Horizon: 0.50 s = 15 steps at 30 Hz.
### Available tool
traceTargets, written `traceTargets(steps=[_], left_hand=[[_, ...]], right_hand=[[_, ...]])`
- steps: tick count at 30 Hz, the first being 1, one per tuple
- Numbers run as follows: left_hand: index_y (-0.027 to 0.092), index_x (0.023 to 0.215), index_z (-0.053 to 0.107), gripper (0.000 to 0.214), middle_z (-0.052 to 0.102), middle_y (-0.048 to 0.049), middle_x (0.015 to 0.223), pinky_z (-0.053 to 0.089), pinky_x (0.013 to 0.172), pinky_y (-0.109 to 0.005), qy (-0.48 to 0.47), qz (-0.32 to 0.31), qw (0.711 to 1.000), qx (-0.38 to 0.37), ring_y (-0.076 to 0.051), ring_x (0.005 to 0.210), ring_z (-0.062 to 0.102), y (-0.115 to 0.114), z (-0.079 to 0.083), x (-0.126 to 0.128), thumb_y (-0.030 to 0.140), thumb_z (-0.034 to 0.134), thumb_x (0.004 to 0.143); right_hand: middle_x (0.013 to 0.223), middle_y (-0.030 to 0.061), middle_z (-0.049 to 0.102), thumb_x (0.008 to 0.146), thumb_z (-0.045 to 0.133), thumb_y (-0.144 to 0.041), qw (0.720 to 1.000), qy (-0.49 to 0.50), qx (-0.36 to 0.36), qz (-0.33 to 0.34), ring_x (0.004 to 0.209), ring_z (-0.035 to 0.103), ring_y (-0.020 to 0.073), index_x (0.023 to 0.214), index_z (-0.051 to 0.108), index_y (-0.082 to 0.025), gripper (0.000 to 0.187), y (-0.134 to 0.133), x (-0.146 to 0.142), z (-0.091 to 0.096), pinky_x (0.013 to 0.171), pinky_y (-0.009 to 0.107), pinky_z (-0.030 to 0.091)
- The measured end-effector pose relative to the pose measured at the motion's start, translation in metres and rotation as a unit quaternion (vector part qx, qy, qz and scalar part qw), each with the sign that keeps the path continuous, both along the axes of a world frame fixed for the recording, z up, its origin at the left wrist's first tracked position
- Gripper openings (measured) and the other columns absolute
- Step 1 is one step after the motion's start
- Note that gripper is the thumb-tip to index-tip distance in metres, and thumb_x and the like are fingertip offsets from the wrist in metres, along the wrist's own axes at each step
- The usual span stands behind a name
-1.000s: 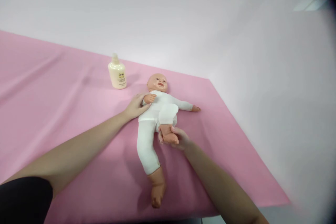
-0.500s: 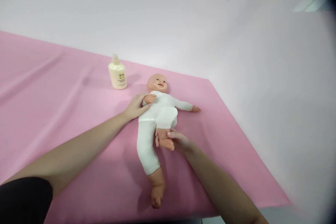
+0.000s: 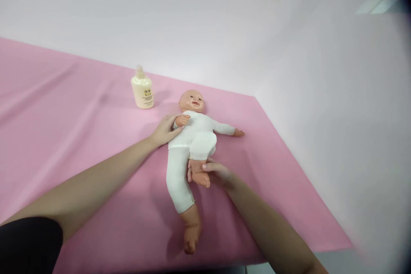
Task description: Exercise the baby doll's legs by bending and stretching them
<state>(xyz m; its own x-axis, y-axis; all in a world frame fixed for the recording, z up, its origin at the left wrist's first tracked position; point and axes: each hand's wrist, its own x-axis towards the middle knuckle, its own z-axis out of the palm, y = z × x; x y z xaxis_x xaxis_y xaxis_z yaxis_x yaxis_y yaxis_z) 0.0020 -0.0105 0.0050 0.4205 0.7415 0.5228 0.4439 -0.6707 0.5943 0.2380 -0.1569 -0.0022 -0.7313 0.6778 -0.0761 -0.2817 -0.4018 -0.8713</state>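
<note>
A baby doll (image 3: 192, 137) with a white cloth body lies on its back on a pink cloth (image 3: 105, 145), its head toward the far edge. My left hand (image 3: 165, 130) is wrapped round the doll's side and arm at the left, with the doll's small hand showing above my thumb; some of my fingers are hidden. Round the ankle of the doll's bent leg, my right hand (image 3: 215, 171) is closed, thumb on the near side and fingertips showing past it. The doll's other leg stretches toward me.
A cream-coloured lotion bottle (image 3: 143, 92) with a printed label stands upright on the cloth, left of the doll's head. White walls (image 3: 144, 17) rise behind the table and to its right. The cloth has folds at the left.
The doll's bent leg has come slightly down toward me, with my right hand on its ankle. My left hand keeps its place on the doll's side.
</note>
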Motion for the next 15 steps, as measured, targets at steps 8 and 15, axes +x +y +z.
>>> traceTargets(steps=[8,15], left_hand=[[0.02,0.134,0.065,0.046,0.074,-0.0139,0.135,0.051,0.112,-0.055,0.006,0.005,1.0,0.004,-0.035,0.124,0.067,-0.0006,0.0023,0.0005,0.044,0.061,0.095],[0.02,0.136,0.065,0.048,0.075,-0.0135,0.135,0.05,0.113,-0.054,-0.001,0.002,1.0,0.003,-0.034,0.124,0.067,0.0001,0.0012,0.0009,0.046,0.06,0.095]], right_hand=[[0.09,0.0085,0.08,0.074,0.086,-0.053,0.999,-0.009,-0.014,0.029,0.087,0.075,0.0221,0.109,0.069,-0.016,0.054,-0.0026,0.0017,0.0057,0.083,0.033,0.057],[0.093,0.0083,0.081,0.074,0.085,-0.053,0.999,-0.014,-0.011,0.036,0.088,0.074,0.0218,0.109,0.068,-0.018,0.053,-0.0016,0.0027,0.0033,0.087,0.037,0.057]])
